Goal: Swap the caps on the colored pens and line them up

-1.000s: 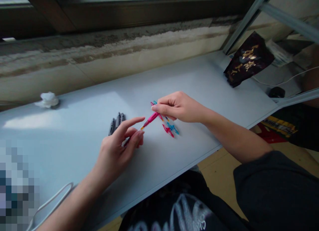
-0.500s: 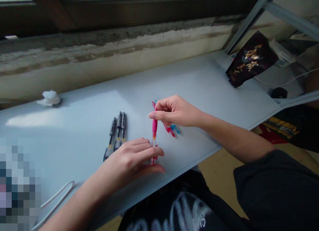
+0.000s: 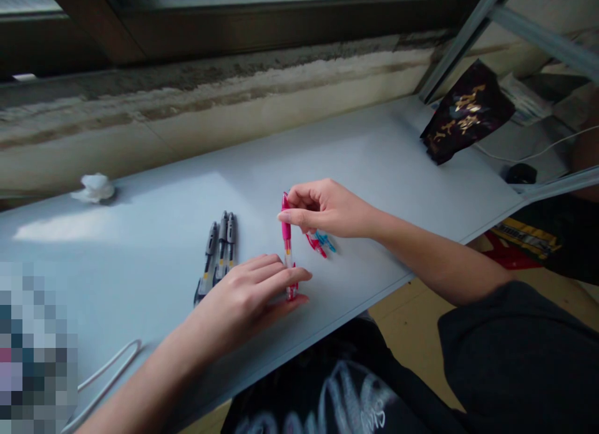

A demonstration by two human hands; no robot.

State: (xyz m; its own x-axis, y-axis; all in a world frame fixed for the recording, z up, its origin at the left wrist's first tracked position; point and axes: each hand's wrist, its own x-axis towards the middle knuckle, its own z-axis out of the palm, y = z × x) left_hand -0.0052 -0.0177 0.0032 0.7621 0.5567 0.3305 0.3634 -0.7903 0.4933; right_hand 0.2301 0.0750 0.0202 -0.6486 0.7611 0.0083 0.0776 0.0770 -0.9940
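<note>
My right hand (image 3: pixel 322 206) pinches the pink upper end of a gel pen (image 3: pixel 286 228) between thumb and fingers. The pen points down, its clear lower barrel running to my left hand (image 3: pixel 253 290). There my index finger crosses over the barrel and my thumb lies below, around the red-tinted lower end; the exact contact is partly hidden. Three black pens (image 3: pixel 222 241) lie side by side just left, their lower ends partly behind my left hand. Under my right hand lie a red pen (image 3: pixel 317 244) and a blue pen (image 3: pixel 325 240), both partly covered.
A crumpled white tissue (image 3: pixel 96 188) sits at the back left of the pale table (image 3: pixel 154 247). At the front left lies a white cable (image 3: pixel 110 365), beside a blurred-out patch. A dark printed bag (image 3: pixel 468 113) stands at the far right near a metal frame (image 3: pixel 461 44).
The pink pen has shifted slightly up and left at its top. Both hands keep about the same hold, the left fingers a little higher. The view has moved slightly.
</note>
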